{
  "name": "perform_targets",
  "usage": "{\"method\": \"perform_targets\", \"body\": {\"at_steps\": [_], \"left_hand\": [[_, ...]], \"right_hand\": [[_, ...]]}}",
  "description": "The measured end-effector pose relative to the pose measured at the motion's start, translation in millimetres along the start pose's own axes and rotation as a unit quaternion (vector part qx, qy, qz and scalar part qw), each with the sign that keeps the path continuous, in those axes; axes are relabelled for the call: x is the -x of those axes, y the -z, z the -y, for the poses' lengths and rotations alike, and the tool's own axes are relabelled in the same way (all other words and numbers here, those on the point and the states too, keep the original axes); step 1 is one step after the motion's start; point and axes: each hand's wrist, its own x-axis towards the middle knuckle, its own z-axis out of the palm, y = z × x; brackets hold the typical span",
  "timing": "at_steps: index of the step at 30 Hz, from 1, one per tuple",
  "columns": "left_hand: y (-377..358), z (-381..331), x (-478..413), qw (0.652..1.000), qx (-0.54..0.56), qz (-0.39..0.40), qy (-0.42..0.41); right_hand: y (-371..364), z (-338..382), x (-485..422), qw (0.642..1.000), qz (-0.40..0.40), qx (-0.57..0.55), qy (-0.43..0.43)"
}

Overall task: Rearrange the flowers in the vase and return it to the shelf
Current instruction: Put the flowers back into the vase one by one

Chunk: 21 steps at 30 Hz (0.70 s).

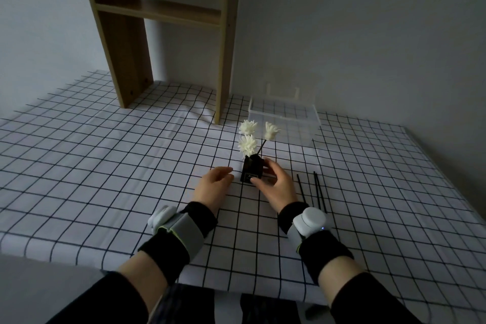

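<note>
The right hand (276,187) grips the small black vase (251,169). The left hand (213,187) lies relaxed and empty just left of it. The vase is likely light and tippy, so hold its body, not the delicate white flowers (248,144).

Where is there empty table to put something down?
Bare checked cloth spreads left of the left hand, in front of the shelf, and right of the black sticks. Crowded: the middle, where vase, right hand, sticks and clear tray sit close.
</note>
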Motion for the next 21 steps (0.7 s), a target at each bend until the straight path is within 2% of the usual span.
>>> {"method": "perform_targets", "body": {"at_steps": [2,9,12,21], "left_hand": [[-1.3,-6.2,-5.1,0.999,-0.009,0.022,0.027],[-9.7,-20.0,6.3,0.995,0.018,0.091,0.027],[-7.8,-30.9,7.6,0.993,0.044,0.095,0.045],[33.4,-119.0,-17.4,0.991,0.035,0.096,-0.085]], "right_hand": [[0.1,-0.2,-0.1,1.000,0.008,0.012,0.000],[1.6,3.6,-1.9,1.000,0.017,-0.007,-0.010],[2.5,13.1,-7.2,1.000,0.017,-0.019,-0.019],[8.8,111.5,-63.2,0.997,0.012,-0.041,0.071]]}}
